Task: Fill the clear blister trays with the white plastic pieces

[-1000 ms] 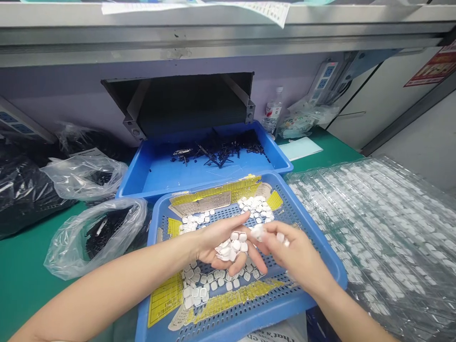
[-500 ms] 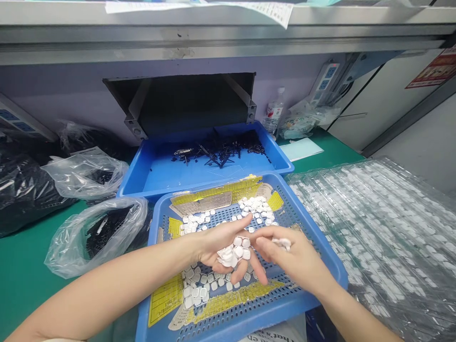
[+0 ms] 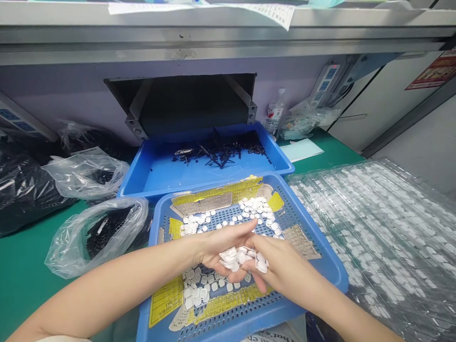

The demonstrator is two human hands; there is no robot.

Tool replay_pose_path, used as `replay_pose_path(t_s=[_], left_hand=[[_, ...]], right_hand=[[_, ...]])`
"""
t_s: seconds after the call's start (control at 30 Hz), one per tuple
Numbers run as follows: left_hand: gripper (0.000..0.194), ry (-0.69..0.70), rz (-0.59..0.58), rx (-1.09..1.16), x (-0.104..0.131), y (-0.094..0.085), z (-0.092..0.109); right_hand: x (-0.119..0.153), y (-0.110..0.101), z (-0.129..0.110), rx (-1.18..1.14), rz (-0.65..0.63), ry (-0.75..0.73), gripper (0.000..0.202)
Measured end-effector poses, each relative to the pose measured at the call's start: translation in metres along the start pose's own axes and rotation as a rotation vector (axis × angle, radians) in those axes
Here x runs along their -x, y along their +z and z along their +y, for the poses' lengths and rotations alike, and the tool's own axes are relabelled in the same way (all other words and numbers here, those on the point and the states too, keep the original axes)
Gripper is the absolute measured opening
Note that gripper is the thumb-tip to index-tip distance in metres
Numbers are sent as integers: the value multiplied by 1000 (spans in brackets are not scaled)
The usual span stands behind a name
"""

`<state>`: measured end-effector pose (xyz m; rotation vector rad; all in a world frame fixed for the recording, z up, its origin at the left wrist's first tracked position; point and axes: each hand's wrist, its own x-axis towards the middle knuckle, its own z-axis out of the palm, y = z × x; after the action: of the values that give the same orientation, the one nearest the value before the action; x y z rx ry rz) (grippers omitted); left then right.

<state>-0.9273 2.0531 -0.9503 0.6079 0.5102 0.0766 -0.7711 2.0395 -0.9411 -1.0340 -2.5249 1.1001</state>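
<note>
Small white square plastic pieces (image 3: 231, 259) lie heaped in the upturned, cupped palm of my left hand (image 3: 217, 247). My right hand (image 3: 274, 259) reaches in from the right and touches the left hand, its fingers and thumb closed around a few more of the white pieces (image 3: 261, 263). Both hands are above a blue perforated basket (image 3: 333, 270) with yellow labels. Loose white pieces (image 3: 195, 294) are scattered over its bottom, with a pile (image 3: 254, 206) toward the far side. The hands hide the basket's middle.
Behind the basket stands a blue tray (image 3: 160, 166) with black plastic parts (image 3: 223, 152). Clear bags (image 3: 96, 237) of black parts are on the left. Stacked clear trays (image 3: 384, 228) with white pieces fill the right. A water bottle (image 3: 274, 111) stands at the back.
My right hand has moved left and slightly down, bringing its white pieces against those in my left palm. The left hand stays nearly in place.
</note>
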Motion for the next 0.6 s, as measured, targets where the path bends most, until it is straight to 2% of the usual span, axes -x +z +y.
replay_pose_path(t_s=[0.17,0.37,0.47,0.6], left_hand=[[62,88,9,25,-1,-2,0],[61,92,60,10,-3,-7,-2],[55,78,166,5,-4,-6,-2],[40,69,424,-188,-2,6,-5]], right_hand=[[4,-5,0,-24,-64,8,11],[7,-5,7,-202,-2,49,18],[12,-8,10,-269,32,157,20],[32,-25,12,-302,144,230,21]])
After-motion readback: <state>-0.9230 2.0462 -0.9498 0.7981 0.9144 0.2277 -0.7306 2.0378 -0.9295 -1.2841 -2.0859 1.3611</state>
